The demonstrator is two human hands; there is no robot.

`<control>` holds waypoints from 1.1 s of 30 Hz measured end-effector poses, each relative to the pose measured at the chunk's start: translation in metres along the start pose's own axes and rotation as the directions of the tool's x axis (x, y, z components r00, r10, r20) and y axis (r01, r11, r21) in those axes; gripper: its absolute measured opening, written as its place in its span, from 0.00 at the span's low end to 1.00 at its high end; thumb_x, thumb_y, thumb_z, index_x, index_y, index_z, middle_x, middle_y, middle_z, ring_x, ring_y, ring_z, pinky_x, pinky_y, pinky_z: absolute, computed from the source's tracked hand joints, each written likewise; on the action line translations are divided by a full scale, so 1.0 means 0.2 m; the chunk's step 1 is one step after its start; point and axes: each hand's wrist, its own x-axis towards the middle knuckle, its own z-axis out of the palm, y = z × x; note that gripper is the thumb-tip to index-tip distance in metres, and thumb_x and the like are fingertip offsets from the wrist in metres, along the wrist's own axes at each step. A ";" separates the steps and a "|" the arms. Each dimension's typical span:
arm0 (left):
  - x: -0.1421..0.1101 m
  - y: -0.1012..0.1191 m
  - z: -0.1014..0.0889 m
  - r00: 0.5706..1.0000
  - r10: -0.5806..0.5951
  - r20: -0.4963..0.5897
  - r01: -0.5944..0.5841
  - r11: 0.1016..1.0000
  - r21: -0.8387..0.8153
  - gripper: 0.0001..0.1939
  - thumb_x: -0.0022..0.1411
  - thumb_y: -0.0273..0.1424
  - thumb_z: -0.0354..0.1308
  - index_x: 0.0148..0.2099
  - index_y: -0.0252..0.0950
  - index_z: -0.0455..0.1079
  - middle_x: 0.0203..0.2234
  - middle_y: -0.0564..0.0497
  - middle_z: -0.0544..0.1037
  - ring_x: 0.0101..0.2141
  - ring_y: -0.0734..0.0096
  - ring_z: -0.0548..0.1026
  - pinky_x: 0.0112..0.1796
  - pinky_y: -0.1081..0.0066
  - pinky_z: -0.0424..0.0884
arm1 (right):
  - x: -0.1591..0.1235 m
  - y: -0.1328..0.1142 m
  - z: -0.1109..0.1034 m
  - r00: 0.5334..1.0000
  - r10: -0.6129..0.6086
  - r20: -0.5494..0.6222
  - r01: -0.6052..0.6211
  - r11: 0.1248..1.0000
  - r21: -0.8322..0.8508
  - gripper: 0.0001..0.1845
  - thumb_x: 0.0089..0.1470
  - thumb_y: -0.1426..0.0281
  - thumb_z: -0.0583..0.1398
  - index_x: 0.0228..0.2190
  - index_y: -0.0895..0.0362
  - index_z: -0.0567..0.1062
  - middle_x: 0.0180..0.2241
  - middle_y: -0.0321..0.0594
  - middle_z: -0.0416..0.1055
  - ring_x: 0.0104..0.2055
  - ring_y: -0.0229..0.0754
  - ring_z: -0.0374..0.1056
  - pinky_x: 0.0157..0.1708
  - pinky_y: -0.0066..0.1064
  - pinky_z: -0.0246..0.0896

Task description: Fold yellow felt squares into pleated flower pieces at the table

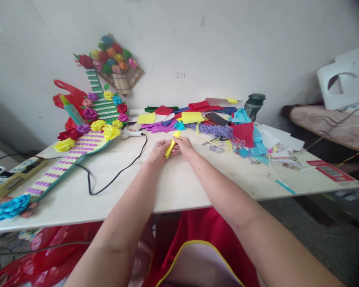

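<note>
A narrow folded strip of yellow crepe paper is held between my two hands, just above the tabletop. My left hand has its fingers closed on the strip's left side. From the right, my right hand pinches the same strip near its upper half. Some fingertips are hidden behind the paper. Beyond my hands lie more yellow paper pieces and a bundle of purple string.
To the left, a guitar-shaped craft with paper flowers leans against the wall. A white glue gun trails a black cord across the white table. Scissors, coloured paper scraps and a dark bottle lie or stand on the right.
</note>
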 end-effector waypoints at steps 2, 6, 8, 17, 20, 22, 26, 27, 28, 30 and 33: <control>0.00 0.00 0.00 1.000 0.001 -0.002 -0.001 1.000 0.007 0.06 0.58 0.26 0.58 0.30 0.30 0.64 0.20 0.48 0.75 0.19 0.75 0.73 0.25 0.73 0.74 | 0.00 0.00 0.00 1.000 -0.010 -0.028 0.010 1.000 0.002 0.12 0.49 0.69 0.60 0.18 0.60 0.67 0.13 0.29 0.57 0.15 0.28 0.52 0.14 0.21 0.49; 0.01 0.00 0.01 0.999 -0.031 -0.010 0.031 1.000 0.003 0.05 0.59 0.26 0.56 0.31 0.30 0.65 0.20 0.47 0.75 0.19 0.74 0.74 0.25 0.73 0.74 | 0.01 0.02 0.01 0.997 0.011 -0.077 -0.011 1.000 -0.005 0.12 0.50 0.69 0.59 0.18 0.58 0.66 0.13 0.29 0.57 0.15 0.30 0.53 0.13 0.22 0.49; 0.01 -0.01 0.01 0.999 -0.037 -0.006 0.037 0.999 0.005 0.06 0.58 0.27 0.58 0.31 0.30 0.64 0.19 0.49 0.74 0.19 0.74 0.73 0.24 0.74 0.73 | 0.01 0.03 0.01 0.995 0.027 -0.096 -0.028 1.000 -0.010 0.12 0.50 0.68 0.59 0.19 0.57 0.65 0.12 0.29 0.56 0.14 0.31 0.53 0.13 0.23 0.49; -0.01 -0.01 0.03 0.996 0.087 -0.011 -0.084 0.979 0.186 0.15 0.55 0.36 0.63 0.29 0.35 0.60 0.15 0.56 0.69 0.13 0.83 0.61 0.16 0.80 0.58 | 0.07 0.11 -0.03 0.980 -0.144 -0.136 0.117 0.975 -0.190 0.14 0.49 0.63 0.59 0.18 0.58 0.69 0.15 0.30 0.61 0.20 0.32 0.58 0.24 0.25 0.57; -0.01 -0.01 0.03 0.995 0.095 -0.010 -0.092 0.978 0.187 0.15 0.54 0.36 0.63 0.29 0.34 0.60 0.15 0.56 0.69 0.13 0.84 0.60 0.16 0.80 0.56 | 0.08 0.12 -0.04 0.974 -0.178 -0.143 0.143 0.964 -0.224 0.14 0.50 0.63 0.58 0.19 0.58 0.71 0.15 0.30 0.62 0.21 0.33 0.60 0.26 0.25 0.58; -0.01 -0.02 0.02 0.997 0.075 0.025 -0.078 0.982 0.170 0.15 0.53 0.37 0.64 0.29 0.33 0.62 0.16 0.55 0.70 0.13 0.84 0.60 0.16 0.79 0.57 | 0.07 0.12 -0.04 0.975 -0.185 -0.125 0.155 0.964 -0.214 0.14 0.51 0.63 0.58 0.21 0.58 0.72 0.15 0.30 0.62 0.20 0.32 0.59 0.26 0.25 0.58; 0.00 -0.03 0.00 0.997 0.036 0.065 -0.046 0.987 0.155 0.16 0.51 0.39 0.65 0.29 0.31 0.66 0.18 0.52 0.72 0.15 0.82 0.63 0.18 0.77 0.60 | 0.04 0.09 -0.03 0.986 -0.162 -0.045 0.155 0.979 -0.129 0.13 0.52 0.63 0.56 0.25 0.59 0.74 0.13 0.28 0.59 0.17 0.32 0.56 0.23 0.25 0.57; 0.01 -0.03 0.00 0.997 0.040 0.062 -0.049 0.987 0.152 0.16 0.51 0.39 0.65 0.29 0.31 0.67 0.18 0.52 0.72 0.15 0.82 0.63 0.18 0.78 0.60 | 0.03 0.08 -0.02 0.987 -0.156 -0.033 0.152 0.982 -0.109 0.13 0.53 0.63 0.56 0.26 0.59 0.75 0.12 0.28 0.58 0.17 0.32 0.56 0.23 0.25 0.57; 0.01 -0.03 -0.01 0.997 0.053 0.054 -0.060 0.987 0.149 0.16 0.51 0.39 0.65 0.28 0.31 0.67 0.18 0.52 0.72 0.15 0.83 0.63 0.18 0.78 0.59 | 0.02 0.07 -0.01 0.987 -0.156 -0.031 0.152 0.984 -0.093 0.13 0.53 0.63 0.56 0.26 0.59 0.75 0.12 0.28 0.58 0.17 0.32 0.56 0.23 0.25 0.57; 0.01 -0.03 -0.02 0.995 0.093 0.035 -0.098 0.983 0.154 0.16 0.50 0.39 0.65 0.28 0.31 0.66 0.18 0.53 0.72 0.14 0.84 0.61 0.17 0.78 0.58 | 0.01 0.06 0.00 0.986 -0.163 -0.037 0.160 0.985 -0.067 0.13 0.52 0.64 0.57 0.25 0.60 0.75 0.14 0.29 0.61 0.19 0.31 0.58 0.26 0.25 0.59; 0.01 -0.02 -0.03 0.987 0.159 0.022 -0.160 0.963 0.217 0.17 0.50 0.41 0.64 0.27 0.32 0.66 0.18 0.53 0.71 0.14 0.83 0.60 0.17 0.78 0.56 | 0.01 0.05 0.01 0.989 -0.142 -0.031 0.142 0.990 -0.025 0.13 0.50 0.62 0.59 0.25 0.61 0.75 0.18 0.30 0.65 0.19 0.30 0.59 0.28 0.25 0.60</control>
